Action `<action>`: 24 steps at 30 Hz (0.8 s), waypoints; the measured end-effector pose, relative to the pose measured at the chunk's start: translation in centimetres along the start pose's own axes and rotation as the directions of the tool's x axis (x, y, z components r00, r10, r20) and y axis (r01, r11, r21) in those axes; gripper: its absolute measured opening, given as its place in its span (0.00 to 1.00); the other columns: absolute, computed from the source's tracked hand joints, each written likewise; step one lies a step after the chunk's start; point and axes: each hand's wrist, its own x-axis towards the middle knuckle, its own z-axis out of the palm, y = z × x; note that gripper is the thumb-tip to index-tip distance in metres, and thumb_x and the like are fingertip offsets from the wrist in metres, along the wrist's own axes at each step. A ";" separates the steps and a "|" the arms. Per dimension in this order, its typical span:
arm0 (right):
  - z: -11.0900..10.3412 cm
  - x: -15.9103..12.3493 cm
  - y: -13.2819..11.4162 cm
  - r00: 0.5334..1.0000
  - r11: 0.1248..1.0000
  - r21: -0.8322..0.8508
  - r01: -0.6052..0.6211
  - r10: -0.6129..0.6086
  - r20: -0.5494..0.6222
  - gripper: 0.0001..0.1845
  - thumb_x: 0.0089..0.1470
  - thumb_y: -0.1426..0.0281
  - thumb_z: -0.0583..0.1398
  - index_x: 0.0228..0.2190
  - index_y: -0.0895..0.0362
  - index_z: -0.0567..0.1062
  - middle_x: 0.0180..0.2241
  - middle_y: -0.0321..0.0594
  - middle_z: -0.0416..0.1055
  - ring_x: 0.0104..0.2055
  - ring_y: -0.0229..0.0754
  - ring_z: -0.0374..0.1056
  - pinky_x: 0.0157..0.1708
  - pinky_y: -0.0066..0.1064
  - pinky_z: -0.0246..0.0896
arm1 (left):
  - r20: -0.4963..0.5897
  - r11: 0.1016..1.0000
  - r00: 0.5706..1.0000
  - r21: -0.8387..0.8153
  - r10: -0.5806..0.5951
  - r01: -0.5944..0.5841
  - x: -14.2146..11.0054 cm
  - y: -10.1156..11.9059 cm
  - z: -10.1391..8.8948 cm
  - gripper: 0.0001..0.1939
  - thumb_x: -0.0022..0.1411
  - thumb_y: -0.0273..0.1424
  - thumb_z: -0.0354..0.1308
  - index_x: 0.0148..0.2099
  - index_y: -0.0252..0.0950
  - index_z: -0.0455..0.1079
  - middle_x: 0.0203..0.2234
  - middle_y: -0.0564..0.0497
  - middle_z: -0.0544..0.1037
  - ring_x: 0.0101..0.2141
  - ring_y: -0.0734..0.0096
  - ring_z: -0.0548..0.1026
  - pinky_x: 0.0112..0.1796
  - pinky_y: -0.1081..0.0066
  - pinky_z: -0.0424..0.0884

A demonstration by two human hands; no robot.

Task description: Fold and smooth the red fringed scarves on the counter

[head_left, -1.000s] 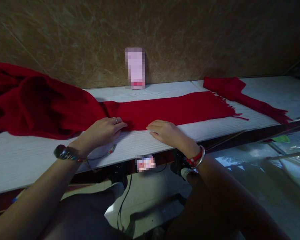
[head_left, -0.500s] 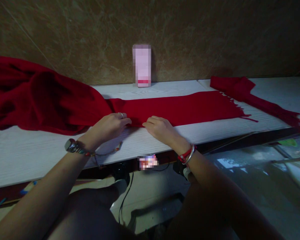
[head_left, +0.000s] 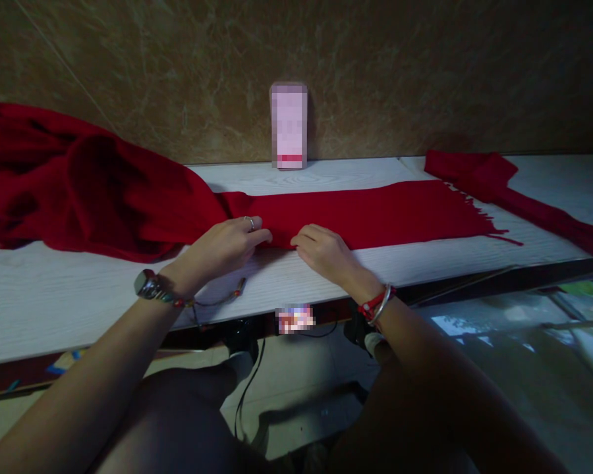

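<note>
One brown marbled wall (head_left: 178, 72) fills the far side, and along its foot runs a long white tabletop (head_left: 39, 303). Across this lies a red scarf (head_left: 366, 210), heaped in loose folds at the left and spread flat through the middle, its fringed end towards the right. Beyond the fringe rests another red strip (head_left: 474, 174); whether the two are joined, I cannot tell. Both hands are at the near edge of the flat part, a narrow gap between them. The left hand (head_left: 227, 243) has its fingers bent and close together on the cloth; the right hand (head_left: 323, 250) touches it likewise, fingers together. Whether either pinches the edge cannot be told. Behind them a pink block (head_left: 289, 128), its face blurred, leans upright against the wall. A dark watch (head_left: 147, 284) sits on the left wrist, a silver bangle (head_left: 383, 304) on the right, and a ring (head_left: 250, 223) on a left finger.
</note>
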 end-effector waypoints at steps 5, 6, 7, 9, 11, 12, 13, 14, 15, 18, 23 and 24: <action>0.2 0.2 0.1 0.999 0.999 0.044 -0.012 0.010 0.038 0.15 0.57 0.81 0.50 0.31 0.62 0.75 0.32 0.44 0.71 0.35 0.40 0.61 0.38 0.32 0.57 | 0.014 0.999 0.999 0.023 0.038 -0.038 0.2 0.2 0.3 0.17 0.60 0.21 0.43 0.43 0.35 0.72 0.35 0.46 0.73 0.32 0.69 0.72 0.31 0.72 0.66; 0.2 0.2 0.1 0.999 0.999 0.041 -0.006 0.004 0.044 0.15 0.57 0.81 0.50 0.31 0.62 0.75 0.32 0.44 0.71 0.34 0.40 0.61 0.38 0.32 0.57 | 0.013 0.998 0.999 0.026 0.049 -0.050 0.2 0.2 0.5 0.17 0.61 0.21 0.43 0.43 0.36 0.72 0.34 0.47 0.73 0.32 0.70 0.71 0.30 0.73 0.66; 0.2 0.2 0.1 0.999 0.999 0.035 0.001 -0.003 0.047 0.15 0.57 0.81 0.49 0.31 0.61 0.75 0.32 0.44 0.71 0.34 0.40 0.61 0.38 0.32 0.56 | 0.017 0.998 0.998 0.027 0.056 -0.056 0.2 0.2 0.6 0.17 0.61 0.21 0.43 0.43 0.36 0.72 0.34 0.47 0.74 0.31 0.71 0.71 0.29 0.73 0.65; 0.2 0.1 0.0 0.999 1.000 0.011 0.018 -0.019 0.043 0.16 0.58 0.81 0.49 0.31 0.61 0.75 0.31 0.43 0.70 0.34 0.40 0.60 0.37 0.32 0.56 | 0.034 0.999 0.998 0.024 0.046 -0.047 0.2 0.2 0.9 0.17 0.61 0.22 0.43 0.43 0.35 0.71 0.35 0.46 0.74 0.30 0.71 0.72 0.28 0.73 0.65; 0.2 0.1 -0.1 0.999 0.999 -0.015 0.028 -0.028 0.029 0.16 0.58 0.81 0.48 0.31 0.61 0.75 0.31 0.43 0.70 0.33 0.40 0.60 0.36 0.32 0.55 | 0.056 1.000 0.998 0.005 0.026 -0.027 0.2 0.3 0.9 0.16 0.62 0.23 0.44 0.44 0.35 0.71 0.35 0.46 0.74 0.30 0.70 0.72 0.28 0.72 0.66; 0.2 0.1 -0.1 0.999 0.999 -0.023 0.028 -0.028 0.019 0.17 0.58 0.81 0.48 0.31 0.61 0.75 0.31 0.43 0.70 0.33 0.40 0.60 0.36 0.32 0.54 | 0.065 1.000 0.998 -0.009 0.022 -0.021 0.2 0.3 0.8 0.16 0.62 0.24 0.44 0.45 0.35 0.71 0.36 0.45 0.74 0.31 0.69 0.73 0.28 0.72 0.66; 0.2 0.1 -0.2 1.000 0.999 -0.028 0.025 -0.025 0.009 0.17 0.58 0.81 0.48 0.31 0.61 0.75 0.31 0.43 0.69 0.33 0.40 0.59 0.36 0.32 0.54 | 0.068 1.000 0.997 -0.022 0.021 -0.020 0.2 0.5 0.7 0.15 0.62 0.25 0.46 0.45 0.35 0.71 0.36 0.45 0.74 0.32 0.69 0.73 0.29 0.72 0.67; 0.3 0.1 -0.2 1.000 0.999 -0.029 0.021 -0.021 0.002 0.17 0.58 0.82 0.47 0.31 0.61 0.75 0.31 0.43 0.69 0.33 0.40 0.59 0.35 0.32 0.54 | 0.069 0.999 0.997 -0.032 0.023 -0.021 0.2 0.6 0.6 0.14 0.63 0.26 0.47 0.45 0.35 0.72 0.37 0.45 0.74 0.32 0.69 0.73 0.29 0.73 0.67; 0.3 0.1 -0.3 1.000 0.999 -0.028 0.017 -0.017 -0.003 0.18 0.58 0.82 0.47 0.31 0.60 0.75 0.30 0.43 0.69 0.33 0.40 0.59 0.35 0.32 0.53 | 0.068 0.999 0.997 -0.036 0.025 -0.022 0.2 0.7 0.4 0.13 0.63 0.27 0.47 0.44 0.35 0.72 0.37 0.46 0.75 0.32 0.70 0.73 0.29 0.73 0.67; 0.4 0.1 -0.3 1.000 0.999 -0.030 0.015 -0.015 -0.008 0.18 0.58 0.82 0.47 0.31 0.60 0.75 0.30 0.42 0.69 0.33 0.40 0.59 0.35 0.32 0.53 | 0.054 1.000 0.998 -0.009 0.025 -0.025 0.2 0.9 0.3 0.13 0.64 0.28 0.47 0.43 0.35 0.72 0.37 0.46 0.75 0.32 0.71 0.73 0.28 0.74 0.66; 0.4 0.0 -0.3 1.000 0.999 -0.032 0.013 -0.014 -0.004 0.17 0.57 0.81 0.47 0.31 0.59 0.75 0.31 0.42 0.69 0.33 0.40 0.59 0.36 0.32 0.53 | -0.006 0.997 0.998 0.039 0.061 -0.060 0.2 0.6 0.7 0.13 0.63 0.27 0.46 0.43 0.34 0.72 0.34 0.46 0.75 0.29 0.72 0.72 0.27 0.75 0.65; 0.3 0.0 -0.3 1.000 0.999 -0.030 0.011 -0.011 -0.003 0.17 0.57 0.81 0.47 0.31 0.59 0.75 0.31 0.42 0.69 0.33 0.40 0.59 0.36 0.32 0.53 | -0.012 0.997 0.998 0.039 0.066 -0.066 0.2 0.5 0.8 0.14 0.63 0.27 0.46 0.42 0.34 0.72 0.33 0.46 0.75 0.29 0.73 0.72 0.27 0.75 0.65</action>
